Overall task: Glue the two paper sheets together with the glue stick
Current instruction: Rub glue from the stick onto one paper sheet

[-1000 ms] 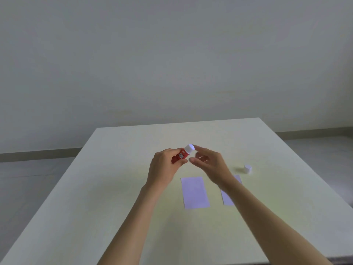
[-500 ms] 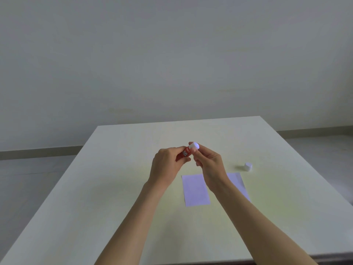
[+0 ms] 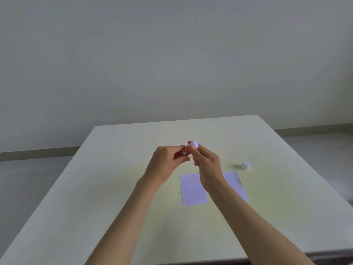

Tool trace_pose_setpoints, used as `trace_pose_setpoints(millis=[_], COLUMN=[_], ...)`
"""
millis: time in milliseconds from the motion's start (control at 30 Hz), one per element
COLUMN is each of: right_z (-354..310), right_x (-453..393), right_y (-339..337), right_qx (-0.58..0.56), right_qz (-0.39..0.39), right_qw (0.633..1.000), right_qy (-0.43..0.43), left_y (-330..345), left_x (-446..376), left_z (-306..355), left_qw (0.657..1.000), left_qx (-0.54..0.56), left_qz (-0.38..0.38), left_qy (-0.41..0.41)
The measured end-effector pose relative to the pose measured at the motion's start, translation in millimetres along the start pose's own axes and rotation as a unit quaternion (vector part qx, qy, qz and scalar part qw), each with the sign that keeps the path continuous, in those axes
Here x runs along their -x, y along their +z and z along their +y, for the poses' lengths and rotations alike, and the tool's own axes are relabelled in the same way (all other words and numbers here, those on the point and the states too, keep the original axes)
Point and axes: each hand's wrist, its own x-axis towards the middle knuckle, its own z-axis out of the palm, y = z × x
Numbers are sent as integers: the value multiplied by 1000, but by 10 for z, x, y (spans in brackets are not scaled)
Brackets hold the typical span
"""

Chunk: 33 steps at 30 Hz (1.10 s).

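Both hands gripped the glue stick (image 3: 183,152) above the table (image 3: 114,188): the left hand (image 3: 165,165) was closed around the red barrel, and the right hand (image 3: 207,165) pinched the white end (image 3: 193,145) between thumb and fingertips (image 3: 193,148). The stick was held roughly level, its white end pointing toward 2 o'clock, clear of the surface. This split hold suggested that 1 hand steadied the barrel while the other turned the end to advance the glue; whether any glue was exposed could not be determined. A small white cap (image 3: 245,165) stood on the table at 3 o'clock from the hands, well apart from them, probably set aside to keep it clear of the work. The 2 paper sheets lay flat at 6 o'clock below the hands, side by side: the left sheet (image 3: 193,189) was fully visible, and the right sheet (image 3: 236,183) was partly hidden by the right forearm. Neither appeared glued or overlapped, so application was judged not yet started.
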Motion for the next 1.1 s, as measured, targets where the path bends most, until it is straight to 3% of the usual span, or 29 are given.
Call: trace_pose_setpoints(millis=[133,233,667,1100], right_z=[-67,-96,-21,39], right_x=[-30,-39,5,18], right_y=[-57,-53,30,203], right_qx=[13,30,-25,-89], right_qz=[-38,-46,24,130], right_qw=[999,997,999,986], right_qy=[-32,-49,-11,56], left_y=[-192,-223,23,328], left_x=[-124,-173,-62,18], left_z=[28,61,80,45], left_qw=[989,983,996,973], left_qx=[43,38,-83,-230], left_qz=[-137,-171,-42,22], left_qy=[-37,-53,0,10])
